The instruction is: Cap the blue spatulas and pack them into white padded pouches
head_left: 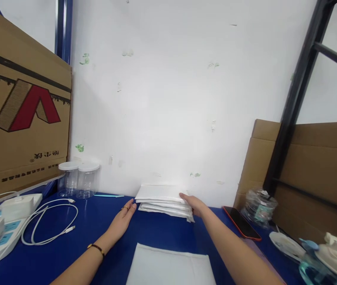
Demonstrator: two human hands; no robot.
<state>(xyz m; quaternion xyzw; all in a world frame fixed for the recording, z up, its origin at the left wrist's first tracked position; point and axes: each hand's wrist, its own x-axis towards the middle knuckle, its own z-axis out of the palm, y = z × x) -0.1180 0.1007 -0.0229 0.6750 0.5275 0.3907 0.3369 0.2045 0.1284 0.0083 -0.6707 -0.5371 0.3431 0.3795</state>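
A stack of white, flat padded envelopes [162, 196] lies on the blue table against the wall, its layers slightly uneven. My right hand [194, 204] grips the right side of the stack, thumb on the top envelope and the other fingers partly hidden at the edge. At the left side, my left hand [124, 217] is held with its fingers stretched out; their tips are at the stack's corner, and I cannot tell whether they touch it. Closer to me, between my forearms, a single white padded envelope [171, 267] lies flat, cut off by the lower frame edge.
On the left are a power strip [14, 225], a looped white cable [75, 215], two clear lidded jars [87, 182] and a large cardboard box [23, 103]. To the right lie a red-edged phone [241, 223], a plastic-wrapped item [260, 208] and a lidded bottle [328, 261].
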